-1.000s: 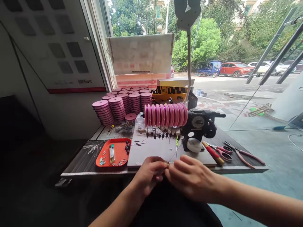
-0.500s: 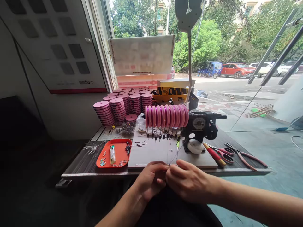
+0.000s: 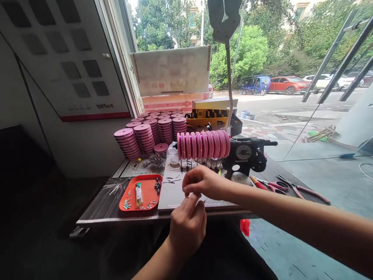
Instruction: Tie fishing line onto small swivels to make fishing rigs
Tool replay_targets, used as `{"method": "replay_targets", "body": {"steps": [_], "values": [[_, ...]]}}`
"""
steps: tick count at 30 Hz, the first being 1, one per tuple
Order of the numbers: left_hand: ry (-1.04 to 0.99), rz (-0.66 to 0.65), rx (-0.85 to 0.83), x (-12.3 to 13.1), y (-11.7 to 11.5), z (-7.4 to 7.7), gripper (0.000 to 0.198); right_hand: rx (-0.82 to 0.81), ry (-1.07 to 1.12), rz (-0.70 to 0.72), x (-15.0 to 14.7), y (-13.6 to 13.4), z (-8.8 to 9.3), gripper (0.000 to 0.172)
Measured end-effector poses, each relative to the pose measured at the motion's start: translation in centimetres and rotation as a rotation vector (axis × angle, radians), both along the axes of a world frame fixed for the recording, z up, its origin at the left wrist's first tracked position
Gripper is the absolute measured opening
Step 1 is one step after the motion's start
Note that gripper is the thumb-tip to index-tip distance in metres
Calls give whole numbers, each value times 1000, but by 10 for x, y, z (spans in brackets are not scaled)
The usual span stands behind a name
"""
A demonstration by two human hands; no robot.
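My left hand (image 3: 188, 221) is closed in a fist near the front edge of the board, thumb and forefinger pressed together. Just above it, my right hand (image 3: 204, 182) is bent over with its fingers curled into a pinch. Whatever the fingers grip is too fine or too hidden to make out; a small dark tip shows beside the left hand. Behind the hands, a row of pink spools (image 3: 203, 144) sits on the shaft of a black winder with a dial (image 3: 243, 152). Small black pieces hang below the spools, partly covered by my right hand.
At left, an orange tray (image 3: 125, 204) holds a small tube (image 3: 138, 194) and tiny parts. Stacked pink discs (image 3: 125, 144) stand behind it. Pliers (image 3: 311, 190), scissors (image 3: 276, 186) and a red-handled tool (image 3: 258, 182) lie right of the winder. A white board (image 3: 169, 198) lies under the hands.
My right hand has moved up and left, over the board, and now covers some hanging pieces. My left hand has turned into a fist below it. The view has shifted slightly.
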State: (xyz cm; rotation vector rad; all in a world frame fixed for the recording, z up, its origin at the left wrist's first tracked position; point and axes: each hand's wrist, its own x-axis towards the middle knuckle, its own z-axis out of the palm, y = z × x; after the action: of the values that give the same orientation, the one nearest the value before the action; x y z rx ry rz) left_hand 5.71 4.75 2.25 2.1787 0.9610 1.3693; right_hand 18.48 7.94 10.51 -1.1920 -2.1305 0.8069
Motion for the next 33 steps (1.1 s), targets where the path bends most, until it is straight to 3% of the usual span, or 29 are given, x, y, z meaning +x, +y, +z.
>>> {"method": "replay_targets", "body": {"steps": [2,4,6,8,11,14,17,19,22,25,28,30,31,33], "values": [[-16,-72,-87,0,1,8,13,31,-35,-21,4,-11,-2,5],[-117,-129,-362,0,3,17,8,218,-119,-47,13,-32,-5,9],[-247,-199,-724,1,6,23,5,644,-314,7,22,-54,-12,14],[-322,-263,-984,2,10,25,6,1002,-501,69,28,-69,-24,23],[-338,-306,-1123,4,13,25,8,1218,-622,63,26,-76,-45,31],[-345,-295,-1156,4,11,24,9,1144,-626,110,18,-76,-51,25],[-361,-218,-1055,3,5,21,4,813,-476,211,13,-74,-36,15],[-316,-119,-801,1,1,16,10,502,-266,169,11,-64,-20,14],[-99,53,-288,-3,-3,5,16,74,63,11,6,-32,-2,12],[63,78,-92,-6,-3,0,17,-32,110,29,0,-2,2,8],[17,-55,-192,-7,-2,8,15,-37,79,54,2,-2,-1,9],[-181,-146,-493,-5,0,16,13,49,41,21,11,-19,-3,7],[-301,-179,-679,-4,2,20,11,157,-1,1,16,-30,-5,8],[-482,-231,-1009,-1,7,26,8,599,-215,24,26,-50,-12,14]]}}
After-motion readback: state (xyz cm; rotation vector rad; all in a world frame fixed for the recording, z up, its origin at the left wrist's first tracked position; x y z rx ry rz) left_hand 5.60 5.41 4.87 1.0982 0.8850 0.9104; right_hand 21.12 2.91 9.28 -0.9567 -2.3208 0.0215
